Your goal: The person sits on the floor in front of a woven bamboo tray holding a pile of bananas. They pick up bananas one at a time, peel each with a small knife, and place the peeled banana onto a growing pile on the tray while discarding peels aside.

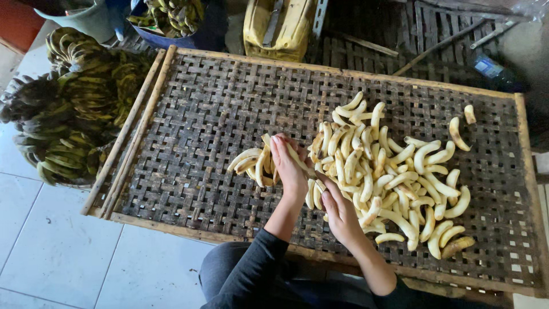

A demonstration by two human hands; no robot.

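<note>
From the head camera, your left hand lies flat with fingers together, edge-on against a small cluster of peeled bananas on the woven bamboo tray, setting them apart from the big pile of peeled bananas to its right. Your right hand rests loosely curled on that pile's near edge, gripping nothing clearly. Unpeeled green banana bunches sit left of the tray on the tiled floor.
</note>
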